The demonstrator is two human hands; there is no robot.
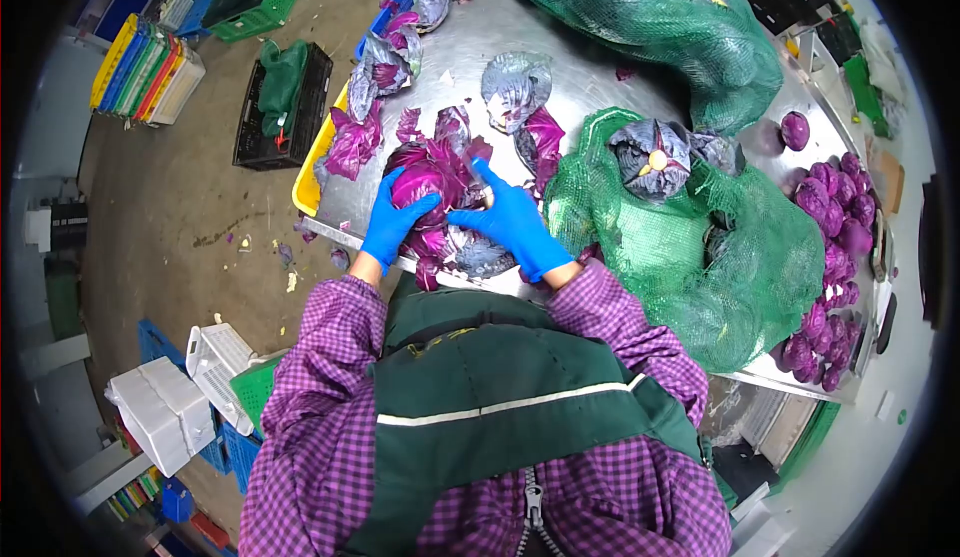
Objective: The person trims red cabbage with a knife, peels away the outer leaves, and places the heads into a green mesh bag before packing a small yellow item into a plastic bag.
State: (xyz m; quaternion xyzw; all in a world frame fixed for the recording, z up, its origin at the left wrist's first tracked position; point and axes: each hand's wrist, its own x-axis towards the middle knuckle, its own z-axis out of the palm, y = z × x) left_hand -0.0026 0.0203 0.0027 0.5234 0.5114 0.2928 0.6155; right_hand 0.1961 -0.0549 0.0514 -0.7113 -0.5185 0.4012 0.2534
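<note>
Head view: I have the left hand (pixel 397 219), in a blue glove, cupped around the left side of a round, glossy purple cabbage (pixel 418 187), thumb spread well apart from the fingers. The right hand (pixel 508 225), gloved alike, stands at the cabbage's right, partly curled; I cannot tell whether it grips anything. The cabbage sits near the front edge of a shiny steel table (pixel 462 32), among loose purple leaves (pixel 354 147). Beyond the hands lies a round, grey-purple outer leaf (pixel 515 87), with bare steel on its left. Rightward travel is obstructed by a green mesh sack (pixel 650 257) bearing a dull purple cabbage with a cut stem (pixel 650 162); a second, darker mesh sack (pixel 655 22) bounds the far side. A yellow plastic bin (pixel 308 179) adjoins the left edge. Trimmed purple heads (pixel 835 202) are piled at far right.
</note>
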